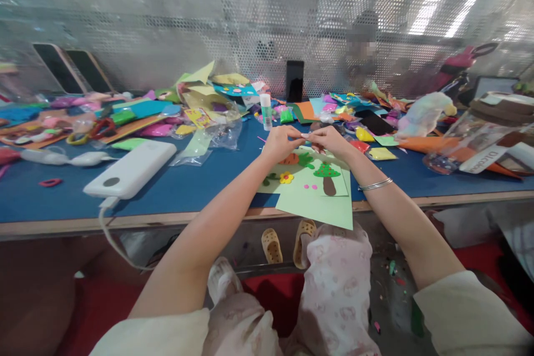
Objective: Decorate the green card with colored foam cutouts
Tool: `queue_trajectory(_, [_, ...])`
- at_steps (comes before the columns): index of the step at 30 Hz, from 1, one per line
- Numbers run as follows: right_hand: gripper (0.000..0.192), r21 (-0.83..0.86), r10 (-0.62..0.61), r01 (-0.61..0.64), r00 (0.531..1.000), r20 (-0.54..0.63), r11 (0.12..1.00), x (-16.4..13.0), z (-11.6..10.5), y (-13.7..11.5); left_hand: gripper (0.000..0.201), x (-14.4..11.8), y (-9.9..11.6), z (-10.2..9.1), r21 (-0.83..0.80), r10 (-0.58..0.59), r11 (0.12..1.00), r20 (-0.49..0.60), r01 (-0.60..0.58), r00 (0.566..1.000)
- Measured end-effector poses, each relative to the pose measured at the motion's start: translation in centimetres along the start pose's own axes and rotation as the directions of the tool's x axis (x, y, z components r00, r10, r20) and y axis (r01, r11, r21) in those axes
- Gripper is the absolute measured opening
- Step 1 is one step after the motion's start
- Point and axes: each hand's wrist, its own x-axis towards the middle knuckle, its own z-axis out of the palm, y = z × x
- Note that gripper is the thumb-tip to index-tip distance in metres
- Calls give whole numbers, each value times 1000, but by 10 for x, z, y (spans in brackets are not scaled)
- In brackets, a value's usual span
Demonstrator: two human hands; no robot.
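My left hand [280,142] and my right hand [329,140] meet fingertip to fingertip above a light green paper sheet [315,208]. Both are pinched closed; whatever lies between the fingertips is too small to make out. On the sheet is a tree [327,175] with a green crown, red dots and a brown trunk. Beside it are two pink dots [310,187], a yellow flower [286,178] with a red middle, and an orange carrot [291,159] with green leaves, partly behind my left hand. The sheet overhangs the table's front edge.
A glue stick [266,111] and a dark phone [295,80] stand upright behind my hands. A white power bank [131,169] with a cable lies at left. Coloured paper and clay packets [364,134] crowd the back of the blue table [233,178]. A clear cup [463,133] is at right.
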Motion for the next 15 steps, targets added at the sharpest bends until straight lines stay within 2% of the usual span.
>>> queue_trajectory(5, [45, 5, -23, 23, 998, -66, 1000, 2, 0, 1, 18, 1, 0, -1, 31, 40, 999, -9, -40, 999])
queue_trajectory(15, [44, -10, 9, -10, 992, -129, 1000, 5, -6, 7, 31, -1, 6, -7, 52, 5, 999, -48, -3, 999])
